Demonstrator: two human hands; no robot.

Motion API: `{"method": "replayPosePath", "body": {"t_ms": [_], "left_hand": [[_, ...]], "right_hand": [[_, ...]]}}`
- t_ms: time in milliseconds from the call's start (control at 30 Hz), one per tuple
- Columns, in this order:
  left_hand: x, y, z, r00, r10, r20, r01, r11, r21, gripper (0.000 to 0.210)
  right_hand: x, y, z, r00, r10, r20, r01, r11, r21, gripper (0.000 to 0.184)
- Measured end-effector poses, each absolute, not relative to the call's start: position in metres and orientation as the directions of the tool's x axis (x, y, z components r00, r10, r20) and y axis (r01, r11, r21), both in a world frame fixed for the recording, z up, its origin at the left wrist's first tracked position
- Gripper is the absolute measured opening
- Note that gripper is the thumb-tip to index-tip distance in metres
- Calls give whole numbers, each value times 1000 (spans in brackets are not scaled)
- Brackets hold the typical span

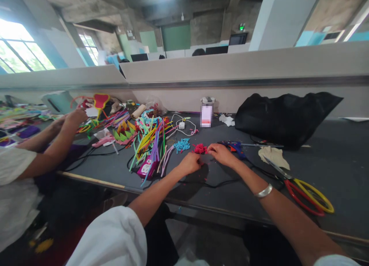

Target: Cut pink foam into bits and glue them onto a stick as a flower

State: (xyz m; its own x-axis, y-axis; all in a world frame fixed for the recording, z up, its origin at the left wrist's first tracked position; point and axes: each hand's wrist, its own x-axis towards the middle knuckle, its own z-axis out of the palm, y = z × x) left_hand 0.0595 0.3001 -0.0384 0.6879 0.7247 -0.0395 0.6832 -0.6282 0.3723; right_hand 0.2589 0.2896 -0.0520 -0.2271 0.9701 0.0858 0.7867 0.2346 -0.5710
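A small pile of short red fuzzy pieces, which look like cut pipe cleaners (200, 148), lies between my two hands on the dark table. My left hand (190, 163) rests just in front of the pile with its fingers curled closed; what they hold, if anything, is hidden. At the pile's right edge, my right hand (221, 154) has thumb and fingers pinched together, and whatever is in them is too small to make out. Beside the red pile sits a heap of short blue pieces (182, 145). A few red scraps are scattered near my hands.
Long coloured pipe cleaners (155, 135) lie left, over a purple box (147, 167). A blue glue gun (238, 148) is behind my right hand. Large scissors (305, 195) lie right, touching a beige cloth (275, 157). Behind stands a black bag (282, 118). A co-worker's arms (60, 131) reach in left.
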Motion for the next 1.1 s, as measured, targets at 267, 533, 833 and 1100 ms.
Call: {"method": "replayPosePath", "body": {"t_ms": [267,533,833,1100], "left_hand": [[59,300,-36,681,731,-42,689,-620,375,21],[65,294,-37,722,690,-52,662,-666,343,18],[76,322,-39,647,762,1,671,-571,473,19],[71,349,-32,570,820,44,647,-481,592,26]], "right_hand": [[269,297,-62,-147,989,30,752,132,-646,34],[274,300,-68,-92,993,-70,665,9,-746,34],[273,280,-72,58,994,-98,425,-113,-898,35],[235,239,-84,-62,994,-89,191,-75,-979,30]]}}
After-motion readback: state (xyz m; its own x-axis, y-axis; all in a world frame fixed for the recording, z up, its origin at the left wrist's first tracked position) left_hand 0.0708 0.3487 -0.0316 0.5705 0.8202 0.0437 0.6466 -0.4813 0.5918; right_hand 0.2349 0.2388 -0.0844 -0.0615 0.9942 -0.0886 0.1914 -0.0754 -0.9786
